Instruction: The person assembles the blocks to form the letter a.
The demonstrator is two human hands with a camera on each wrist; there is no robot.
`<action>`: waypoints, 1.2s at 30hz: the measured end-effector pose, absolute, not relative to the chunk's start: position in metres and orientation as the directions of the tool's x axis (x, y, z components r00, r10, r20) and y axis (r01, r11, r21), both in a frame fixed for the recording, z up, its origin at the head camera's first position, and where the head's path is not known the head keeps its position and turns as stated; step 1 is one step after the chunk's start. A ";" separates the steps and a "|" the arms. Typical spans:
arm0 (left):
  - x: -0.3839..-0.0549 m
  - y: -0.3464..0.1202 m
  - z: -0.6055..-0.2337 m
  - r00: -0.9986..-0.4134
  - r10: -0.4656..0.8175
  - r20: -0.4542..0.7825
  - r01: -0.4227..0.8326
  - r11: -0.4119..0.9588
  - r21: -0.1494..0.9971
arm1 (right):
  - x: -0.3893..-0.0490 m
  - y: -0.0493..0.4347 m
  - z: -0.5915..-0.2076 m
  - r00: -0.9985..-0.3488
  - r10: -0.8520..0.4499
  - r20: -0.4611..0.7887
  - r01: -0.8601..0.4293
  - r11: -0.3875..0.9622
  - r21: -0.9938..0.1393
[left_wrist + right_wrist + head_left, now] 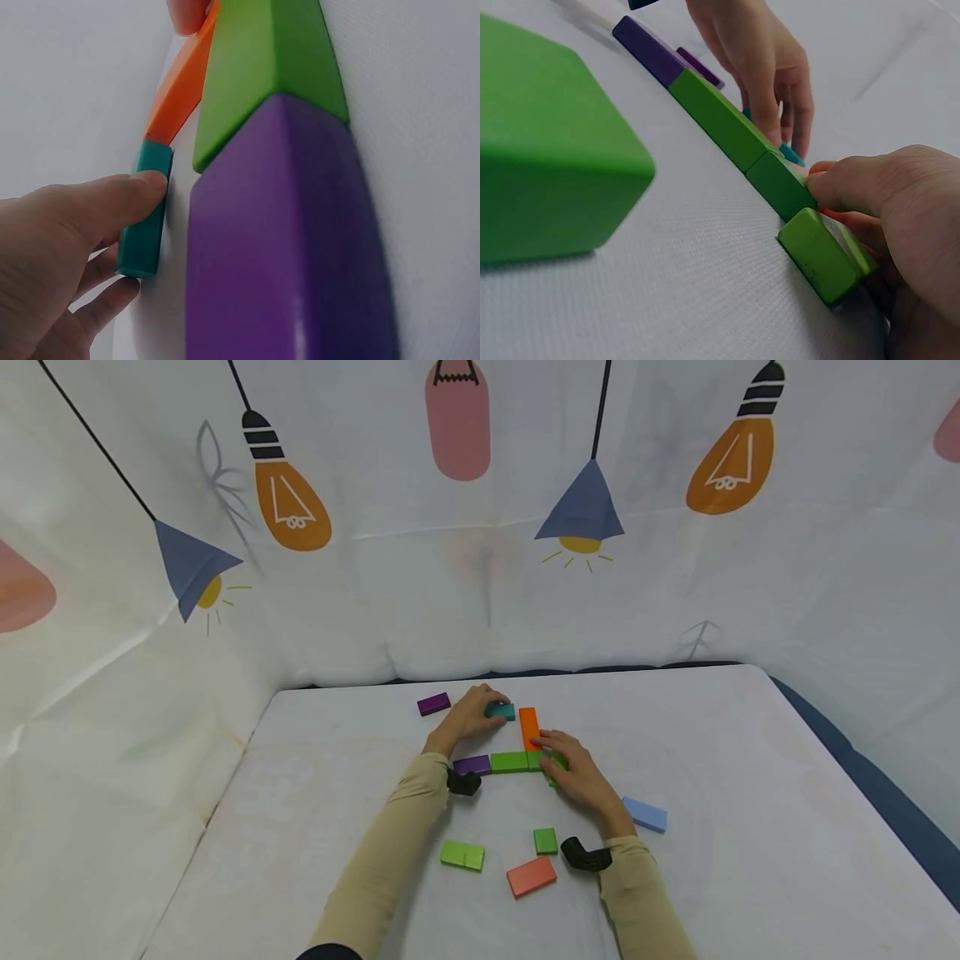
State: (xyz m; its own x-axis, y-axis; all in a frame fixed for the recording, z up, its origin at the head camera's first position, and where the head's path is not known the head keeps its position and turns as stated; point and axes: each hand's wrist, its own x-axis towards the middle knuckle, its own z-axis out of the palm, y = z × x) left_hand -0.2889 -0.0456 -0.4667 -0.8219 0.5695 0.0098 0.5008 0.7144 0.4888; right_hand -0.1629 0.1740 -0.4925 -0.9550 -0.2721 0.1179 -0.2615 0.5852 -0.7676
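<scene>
My left hand (pixel 468 714) pinches a teal block (pixel 507 712) between thumb and fingers. Its end sits close by the far part of an orange block (pixel 528 722), which stands out from a row of blocks. That row has a purple block (pixel 472 766), a long green block (pixel 509 762) and a small green block (pixel 778 182). With fingers extended, my right hand (pixel 581 772) touches the near end of the orange block, its thumb by the small green block. Another green block (pixel 821 255) lies at the row's right end, partly hidden by this hand in the head view.
A dark purple block (pixel 433 703) lies at the back left. Nearer me are a light green block (pixel 462 855), a green square block (pixel 545 841) and a coral block (pixel 532 877). A blue block (pixel 645 815) rests right of my right wrist on the white table (pixel 750 827).
</scene>
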 end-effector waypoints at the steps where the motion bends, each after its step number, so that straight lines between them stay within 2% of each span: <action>1: -0.289 -0.045 -0.467 -0.822 0.569 0.011 0.501 0.716 0.486 | -0.163 0.174 -0.493 -0.955 -0.272 0.119 -0.263 0.588 -0.765; 27: -0.279 -0.042 -0.472 -0.814 0.579 0.048 0.522 0.693 0.497 | -0.163 0.173 -0.492 -0.947 -0.285 0.150 -0.295 0.580 -0.759; 36: -0.277 -0.041 -0.473 -0.820 0.570 0.057 0.523 0.705 0.480 | -0.163 0.173 -0.493 -0.956 -0.270 0.118 -0.262 0.597 -0.758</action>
State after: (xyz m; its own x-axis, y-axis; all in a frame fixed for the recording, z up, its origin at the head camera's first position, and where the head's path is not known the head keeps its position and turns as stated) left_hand -0.2774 -0.0407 -0.4732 -0.8196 0.5701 0.0566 0.5231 0.7045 0.4796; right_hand -0.1634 0.1726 -0.4929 -0.9557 -0.2699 0.1177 -0.2620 0.5968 -0.7584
